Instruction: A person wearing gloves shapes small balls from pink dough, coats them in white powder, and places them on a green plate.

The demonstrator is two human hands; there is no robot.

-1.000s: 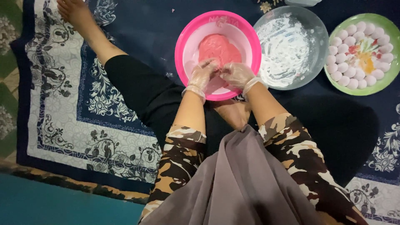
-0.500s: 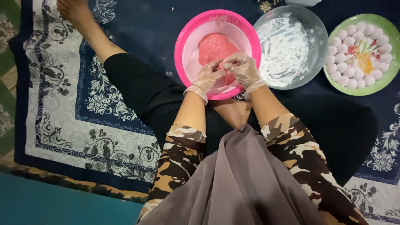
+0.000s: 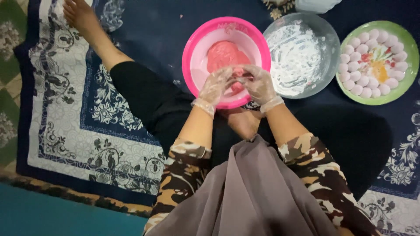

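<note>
Viewpoint: I look straight down from the head camera onto a seated person whose two gloved hands meet over a bowl on a patterned rug (image 3: pixel 87 131).
Left hand: my left hand (image 3: pixel 215 86), in a thin clear plastic glove, hovers over the near rim of the pink bowl; its fingers are curled inward and pinched on a small lump of pink dough (image 3: pixel 238 73).
Right hand: my right hand (image 3: pixel 259 83), gloved the same way, faces the left one; its fingers are bent and closed on the same lump from the other side.
Small lump of pink dough: held between the fingertips of both hands, above the near half of the bowl and just in front of the larger mass.
Pink bowl: the round pink bowl (image 3: pixel 192 48) sits on the dark blue part of the rug, directly ahead of the knees.
Dough mass: a larger mass of pink dough (image 3: pixel 223 53) lies in the bowl's far half.
Flour bowl: a clear glass bowl (image 3: pixel 330 48) coated with white flour stands just right of the pink bowl, rims nearly touching.
Green plate: a green plate (image 3: pixel 411 52) further right carries pale pink dough balls (image 3: pixel 356 76) set in a ring.
Clothing: camouflage sleeves (image 3: pixel 315 157) and a grey cloth (image 3: pixel 245 196) fill the lower frame.
Leg: an outstretched leg in black (image 3: pixel 140 87) ends in a bare foot (image 3: pixel 78 13) at the upper left.
</note>
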